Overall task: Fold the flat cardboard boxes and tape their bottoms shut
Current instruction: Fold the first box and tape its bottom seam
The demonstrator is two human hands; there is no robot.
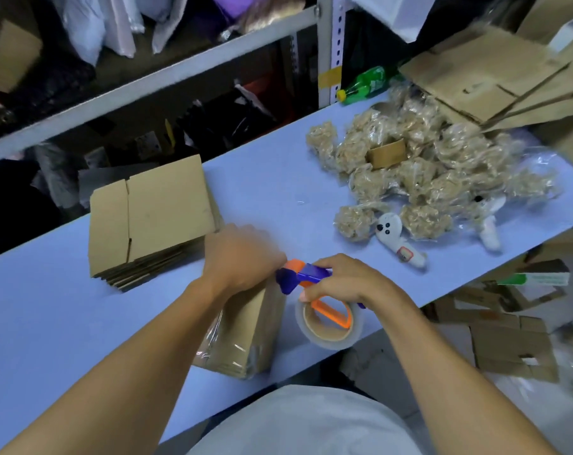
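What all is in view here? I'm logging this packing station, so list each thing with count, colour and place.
folded box: one, brown, near table edge, under the left hand
flat boxes: one stack, brown, table's left
tape dispenser: one, orange and blue, with clear tape roll
bagged bundles: a heap, tan, table's right
plush toy: one, white, beside the heap
bottle: one, green, far edge
table: one, pale blue
left hand: on the folded box
right hand: gripping the dispenser

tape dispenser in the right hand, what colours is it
Orange and dark blue tape dispenser, held by the right hand; clearest in the head view.
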